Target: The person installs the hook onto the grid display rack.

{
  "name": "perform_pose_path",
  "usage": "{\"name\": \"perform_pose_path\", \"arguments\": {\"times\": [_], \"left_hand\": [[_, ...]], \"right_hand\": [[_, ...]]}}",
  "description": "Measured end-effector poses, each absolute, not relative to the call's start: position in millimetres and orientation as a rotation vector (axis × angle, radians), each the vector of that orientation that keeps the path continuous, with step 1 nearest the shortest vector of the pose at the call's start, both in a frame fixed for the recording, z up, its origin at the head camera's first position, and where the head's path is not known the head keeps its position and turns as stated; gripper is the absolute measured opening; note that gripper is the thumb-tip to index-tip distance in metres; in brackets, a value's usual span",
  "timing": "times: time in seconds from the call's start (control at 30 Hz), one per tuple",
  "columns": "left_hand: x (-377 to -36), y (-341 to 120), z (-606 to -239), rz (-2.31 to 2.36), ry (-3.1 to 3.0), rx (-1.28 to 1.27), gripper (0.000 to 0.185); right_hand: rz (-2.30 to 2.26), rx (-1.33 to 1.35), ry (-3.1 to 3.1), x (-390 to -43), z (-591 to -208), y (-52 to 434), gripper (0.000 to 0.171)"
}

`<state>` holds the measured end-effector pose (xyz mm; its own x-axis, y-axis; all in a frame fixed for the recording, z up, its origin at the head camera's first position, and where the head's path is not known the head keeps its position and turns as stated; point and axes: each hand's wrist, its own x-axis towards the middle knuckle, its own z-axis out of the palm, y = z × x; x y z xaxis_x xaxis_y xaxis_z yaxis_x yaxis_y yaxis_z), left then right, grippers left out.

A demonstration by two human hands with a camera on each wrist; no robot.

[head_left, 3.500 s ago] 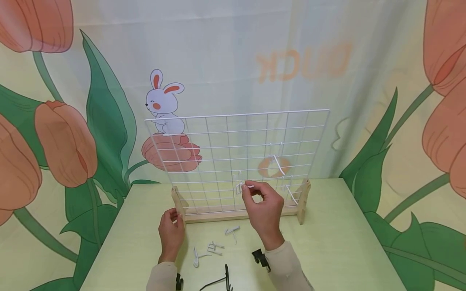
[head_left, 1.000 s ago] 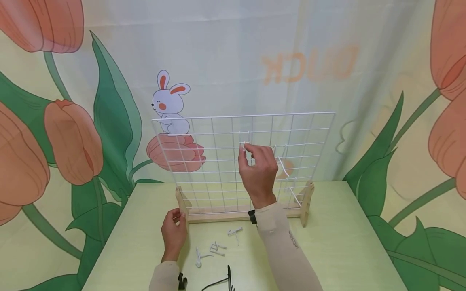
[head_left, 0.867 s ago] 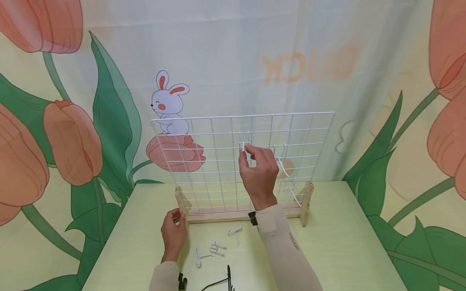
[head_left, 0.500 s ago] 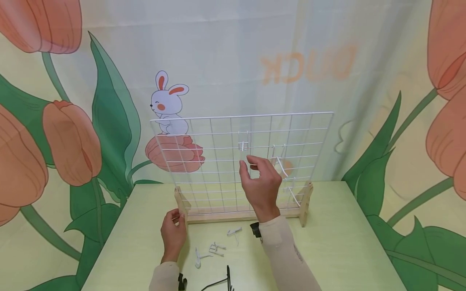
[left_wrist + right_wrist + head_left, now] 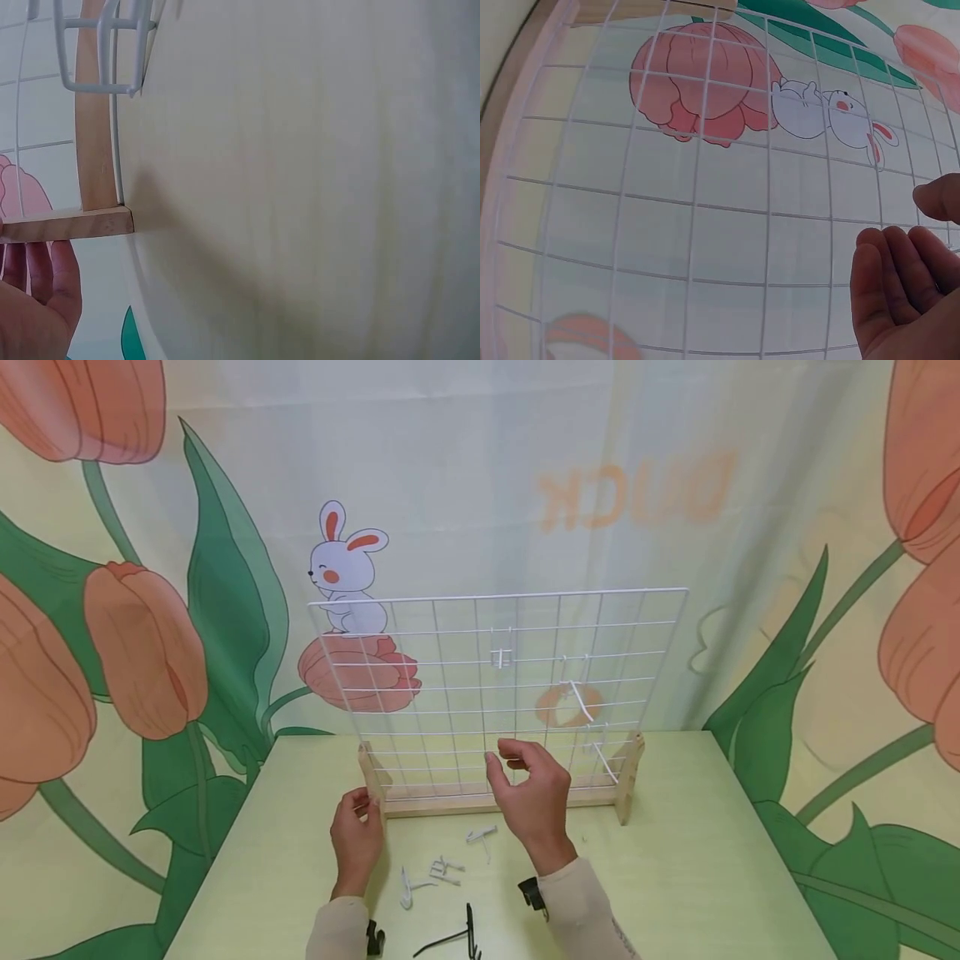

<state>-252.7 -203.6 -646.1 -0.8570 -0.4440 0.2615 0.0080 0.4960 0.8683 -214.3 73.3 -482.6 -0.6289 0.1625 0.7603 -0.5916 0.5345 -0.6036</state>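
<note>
While mirrored "DUCK" lettering (image 5: 636, 489) shows behind, left hand (image 5: 357, 837) fingers grip the wooden foot (image 5: 372, 782); right hand (image 5: 531, 793) fingers relaxed, empty.

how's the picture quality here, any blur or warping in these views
Head view: even soft light, sharp, the wire grid panel slightly bowed. Left wrist view: rotated sideways, the pale table washed out and soft. Right wrist view: grid wires curve strongly from lens distortion; the right hand blurs at the edge.
</note>
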Motion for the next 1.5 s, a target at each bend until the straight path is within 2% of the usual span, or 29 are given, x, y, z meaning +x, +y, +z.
{"name": "perform_pose_path", "arguments": {"times": [0.33,0.83,1.07,1.5], "left_hand": [[-253.3,-203.8,-644.3,-1.314,-2.286,0.356,0.026],[-253.2,-205.6,-643.9,-1.312,-2.289,0.348,0.026],[-252.4,-207.0,-645.3,-1.298,-2.288,0.354,0.026],[-251.1,-203.2,-645.9,-1.314,-2.291,0.340,0.026]], "right_hand": [[1.220,0.325,-2.092,-194.5,-526.2,71.0,0.018],[1.394,0.313,-2.330,-146.7,-585.8,60.2,0.021],[1.469,0.299,-2.551,-126.1,-604.1,65.8,0.016],[1.572,0.394,-2.814,-108.5,-634.0,75.9,0.036]]}}
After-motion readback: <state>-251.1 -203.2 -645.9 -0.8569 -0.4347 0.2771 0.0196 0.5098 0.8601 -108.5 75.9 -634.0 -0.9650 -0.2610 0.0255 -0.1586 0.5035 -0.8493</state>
